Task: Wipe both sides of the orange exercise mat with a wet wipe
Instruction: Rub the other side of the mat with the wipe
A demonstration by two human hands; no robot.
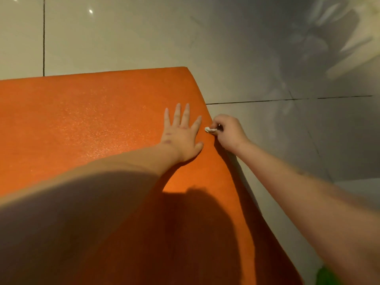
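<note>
Orange exercise mat (82, 120) lies flat on the tiled floor (123, 38), filling our view from 6 round to 9 o'clock. Closest in, our own shadow falls across its near end, and there's a blurry green something (324, 274) at 5 o'clock that we can't make out. Further out, our left hand (181, 134) presses palm-down on the mat, fingers straight and spread. Just to its 3 o'clock, our right hand (228, 132) has its fingers curled tight round a scrunched white wet wipe (210, 130), right at the mat's edge. Beyond that, glossy pale tiles with dark grout lines.
</note>
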